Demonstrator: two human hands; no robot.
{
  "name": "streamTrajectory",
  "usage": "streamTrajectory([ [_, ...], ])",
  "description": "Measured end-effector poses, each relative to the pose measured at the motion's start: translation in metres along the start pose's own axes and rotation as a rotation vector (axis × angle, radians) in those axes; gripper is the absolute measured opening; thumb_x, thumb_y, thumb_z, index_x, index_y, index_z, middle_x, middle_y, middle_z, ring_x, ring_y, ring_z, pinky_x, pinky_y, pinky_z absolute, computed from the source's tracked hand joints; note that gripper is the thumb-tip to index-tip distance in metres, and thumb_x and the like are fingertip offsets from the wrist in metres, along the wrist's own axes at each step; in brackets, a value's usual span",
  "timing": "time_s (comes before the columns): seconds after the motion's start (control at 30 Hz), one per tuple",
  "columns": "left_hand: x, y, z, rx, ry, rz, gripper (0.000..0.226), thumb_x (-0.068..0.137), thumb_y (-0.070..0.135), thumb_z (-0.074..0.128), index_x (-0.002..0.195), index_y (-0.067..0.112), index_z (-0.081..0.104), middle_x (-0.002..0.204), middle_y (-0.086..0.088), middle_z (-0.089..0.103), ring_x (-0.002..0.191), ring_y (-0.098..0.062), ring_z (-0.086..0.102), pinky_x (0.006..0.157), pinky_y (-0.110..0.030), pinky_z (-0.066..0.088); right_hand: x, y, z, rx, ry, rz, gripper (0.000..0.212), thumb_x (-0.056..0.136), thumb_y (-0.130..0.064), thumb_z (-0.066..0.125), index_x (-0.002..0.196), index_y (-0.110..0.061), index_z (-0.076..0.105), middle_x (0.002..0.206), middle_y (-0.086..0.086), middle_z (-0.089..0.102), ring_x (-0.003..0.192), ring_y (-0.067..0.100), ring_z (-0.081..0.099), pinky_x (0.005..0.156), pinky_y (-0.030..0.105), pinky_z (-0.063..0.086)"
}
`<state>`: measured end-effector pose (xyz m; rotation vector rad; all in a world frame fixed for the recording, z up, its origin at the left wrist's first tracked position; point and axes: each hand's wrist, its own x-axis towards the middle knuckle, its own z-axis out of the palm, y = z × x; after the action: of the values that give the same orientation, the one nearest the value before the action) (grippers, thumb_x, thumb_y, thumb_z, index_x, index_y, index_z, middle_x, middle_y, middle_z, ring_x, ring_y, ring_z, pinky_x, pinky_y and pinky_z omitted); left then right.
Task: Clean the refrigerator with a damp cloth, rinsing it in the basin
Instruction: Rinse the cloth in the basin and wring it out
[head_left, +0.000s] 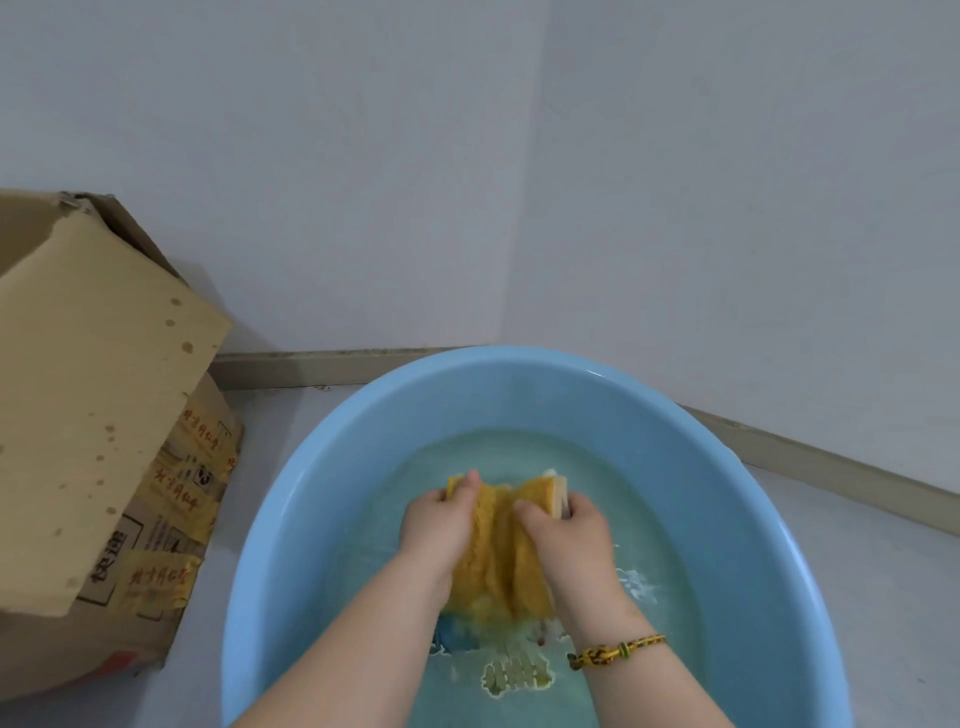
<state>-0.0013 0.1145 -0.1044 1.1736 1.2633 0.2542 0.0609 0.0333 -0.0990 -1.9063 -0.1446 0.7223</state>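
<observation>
A round light-blue basin (332, 441) holding water fills the lower middle of the head view. A wet yellow cloth (498, 551) is bunched above the water between both hands. My left hand (441, 525) grips its left side with fingers curled over the top edge. My right hand (566, 525) grips its right side, where a pale underside of the cloth shows. A yellow braided bracelet circles my right wrist. The cloth's lower end trails into the water. No refrigerator is in view.
An open cardboard box (98, 415) with taped sides stands on the floor just left of the basin. White walls meet in a corner behind the basin, with a baseboard (311, 366) along the floor. A printed picture shows on the basin's bottom.
</observation>
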Motion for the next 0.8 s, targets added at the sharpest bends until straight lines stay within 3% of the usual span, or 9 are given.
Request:
streamTrajectory([
  [0.1,-0.017,0.018,0.001,-0.158,-0.098,0.066,0.040,0.090,0.046,0.044,0.103,0.011,0.060,0.106,-0.007,0.062,0.096,-0.022,0.057,0.080,-0.030,0.044,-0.013,-0.019,0.003,-0.044,-0.002,-0.212,0.020,0.080,-0.008,0.061,0.076,-0.022,0.047,0.072,-0.002,0.052,0.062,0.010,0.048,0.050,0.016,0.037],
  [0.2,-0.030,0.024,0.004,-0.257,-0.175,0.139,0.045,0.078,0.050,0.059,0.099,0.010,0.061,0.095,-0.007,0.067,0.088,-0.018,0.063,0.072,-0.029,0.048,-0.026,-0.021,0.008,-0.174,-0.112,-0.485,0.022,0.079,-0.010,0.061,0.088,-0.027,0.051,0.087,-0.004,0.050,0.076,0.000,0.048,0.062,0.009,0.038],
  [0.3,-0.029,0.024,-0.001,-0.398,-0.124,0.139,0.038,0.071,0.035,0.073,0.094,0.007,0.061,0.087,-0.011,0.067,0.078,-0.022,0.065,0.071,-0.030,0.051,-0.036,-0.013,0.015,-0.369,-0.218,-0.696,0.034,0.073,-0.015,0.051,0.106,-0.017,0.058,0.091,-0.013,0.046,0.091,0.012,0.050,0.076,0.011,0.036],
  [0.4,-0.030,0.028,-0.009,-0.525,-0.108,0.145,0.015,0.084,0.025,0.061,0.080,0.011,0.060,0.075,-0.007,0.064,0.065,-0.018,0.061,0.061,-0.026,0.051,-0.036,-0.010,0.016,-0.438,0.071,-0.837,0.060,0.067,-0.037,0.054,0.125,-0.026,0.046,0.113,-0.012,0.048,0.110,0.013,0.044,0.091,0.016,0.028],
  [0.47,-0.034,0.030,-0.009,-0.523,-0.140,0.187,0.019,0.087,0.029,0.055,0.082,0.011,0.061,0.079,-0.008,0.067,0.069,-0.019,0.063,0.065,-0.029,0.053,-0.037,-0.015,0.011,-0.331,0.057,-0.614,0.093,0.065,-0.040,0.070,0.142,-0.028,0.019,0.133,-0.014,0.025,0.128,-0.001,0.021,0.108,0.018,0.014],
  [0.53,-0.039,0.032,-0.006,-0.465,-0.155,0.241,0.026,0.087,0.034,0.051,0.081,0.011,0.061,0.082,-0.011,0.068,0.072,-0.021,0.065,0.069,-0.032,0.053,-0.033,-0.015,0.005,-0.110,-0.210,-0.277,0.119,0.049,-0.043,0.080,0.145,-0.026,0.011,0.140,-0.011,0.032,0.130,0.003,0.032,0.111,0.031,0.029],
  [0.63,-0.045,0.033,-0.004,-0.386,-0.141,0.306,0.035,0.089,0.041,0.044,0.074,0.014,0.060,0.074,-0.004,0.066,0.067,-0.013,0.063,0.064,-0.027,0.051,-0.026,-0.008,0.000,0.055,-0.453,-0.256,0.084,0.052,-0.033,0.078,0.127,-0.012,0.047,0.106,0.003,0.067,0.093,0.013,0.065,0.078,0.033,0.056],
  [0.73,-0.041,0.034,-0.006,-0.293,-0.170,0.243,0.042,0.090,0.049,0.036,0.078,0.017,0.061,0.082,-0.003,0.066,0.076,-0.014,0.061,0.066,-0.027,0.048,-0.030,-0.013,-0.006,0.096,-0.585,-0.115,0.029,0.065,-0.019,0.072,0.091,-0.009,0.064,0.071,0.003,0.066,0.058,0.011,0.060,0.045,0.021,0.044],
  [0.8,-0.037,0.031,-0.008,-0.204,-0.204,0.189,0.051,0.084,0.060,0.037,0.100,0.018,0.061,0.108,-0.005,0.064,0.095,-0.018,0.059,0.080,-0.031,0.047,-0.028,-0.015,-0.014,-0.037,-0.450,-0.049,0.011,0.072,-0.015,0.070,0.073,-0.014,0.059,0.059,-0.002,0.057,0.048,0.008,0.051,0.041,0.019,0.036],
])
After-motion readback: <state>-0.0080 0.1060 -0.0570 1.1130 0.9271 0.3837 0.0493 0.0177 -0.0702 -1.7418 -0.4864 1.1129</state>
